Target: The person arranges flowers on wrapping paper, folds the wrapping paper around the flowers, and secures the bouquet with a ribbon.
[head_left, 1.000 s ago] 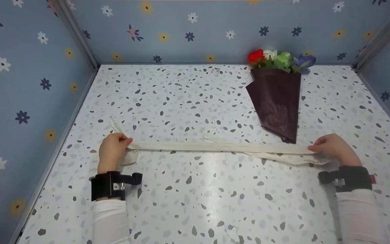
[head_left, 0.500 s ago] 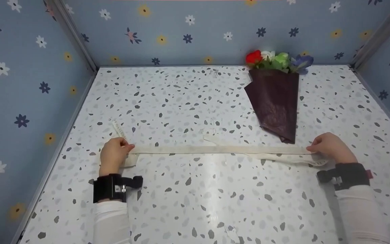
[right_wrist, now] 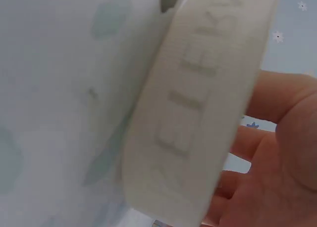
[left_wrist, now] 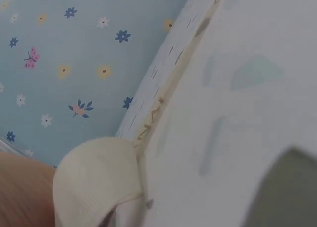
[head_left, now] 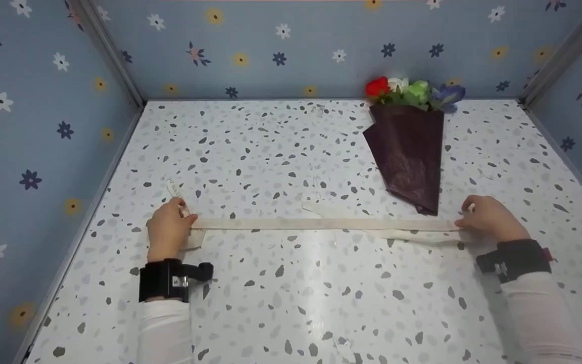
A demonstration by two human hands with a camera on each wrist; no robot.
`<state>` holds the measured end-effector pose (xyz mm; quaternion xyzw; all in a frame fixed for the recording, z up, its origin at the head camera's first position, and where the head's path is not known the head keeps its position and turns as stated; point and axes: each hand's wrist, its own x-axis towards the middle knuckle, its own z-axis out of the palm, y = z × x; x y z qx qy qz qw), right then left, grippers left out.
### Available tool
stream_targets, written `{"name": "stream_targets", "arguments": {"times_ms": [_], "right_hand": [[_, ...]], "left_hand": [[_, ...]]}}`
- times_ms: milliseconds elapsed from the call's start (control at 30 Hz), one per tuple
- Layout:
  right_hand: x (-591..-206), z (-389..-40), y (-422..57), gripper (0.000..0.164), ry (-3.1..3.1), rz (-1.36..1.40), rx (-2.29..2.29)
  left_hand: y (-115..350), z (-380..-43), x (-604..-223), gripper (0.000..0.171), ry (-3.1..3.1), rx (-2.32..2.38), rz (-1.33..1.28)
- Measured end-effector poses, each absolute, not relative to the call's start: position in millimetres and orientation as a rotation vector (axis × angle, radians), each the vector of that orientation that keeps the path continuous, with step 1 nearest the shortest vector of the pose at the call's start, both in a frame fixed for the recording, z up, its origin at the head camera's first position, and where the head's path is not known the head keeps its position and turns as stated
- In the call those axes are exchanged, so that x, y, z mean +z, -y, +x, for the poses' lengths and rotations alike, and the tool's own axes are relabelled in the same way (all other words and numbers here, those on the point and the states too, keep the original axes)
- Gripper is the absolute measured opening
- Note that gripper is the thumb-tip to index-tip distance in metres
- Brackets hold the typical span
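From the near edge, white sleeves (head_left: 164,331) with black straps (head_left: 157,280) reach over the tabletop (head_left: 250,313) to a left hand (head_left: 165,230) and a right hand (head_left: 493,220), each holding the cream ribbon (head_left: 321,223) between thumb and fingers. The ribbon runs straight between them, a slack length slanting beneath it. Farther off, toward the right, a bouquet (head_left: 412,151) lies with its blooms beside the flowered wall (head_left: 311,40).

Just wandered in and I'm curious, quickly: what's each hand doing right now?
Left hand: closed, pinching the cream ribbon.
Right hand: closed, holding the same ribbon farther along.
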<state>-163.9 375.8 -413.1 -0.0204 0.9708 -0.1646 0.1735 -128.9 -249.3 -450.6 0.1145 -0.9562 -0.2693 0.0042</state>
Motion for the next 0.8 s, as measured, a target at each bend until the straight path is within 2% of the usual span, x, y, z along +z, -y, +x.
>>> {"name": "stream_targets", "arguments": {"times_ms": [100,200,467,800], "right_hand": [[-408,-165,-375,0.058,-2.742,-0.059,-0.477],[-400,-168,-375,0.067,-2.741,-0.046,-0.493],[-377,-188,-361,0.067,-2.831,0.007,-0.573],[-387,-217,-339,0.062,-2.774,0.211,-0.817]], "left_hand": [[239,-132,-440,0.059,2.937,-0.807,0.368],[222,-137,-420,0.068,2.868,-0.853,0.341],[155,-156,-364,0.07,2.861,-0.949,-0.02],[73,-175,-361,0.066,3.032,-0.845,-0.322]]}}
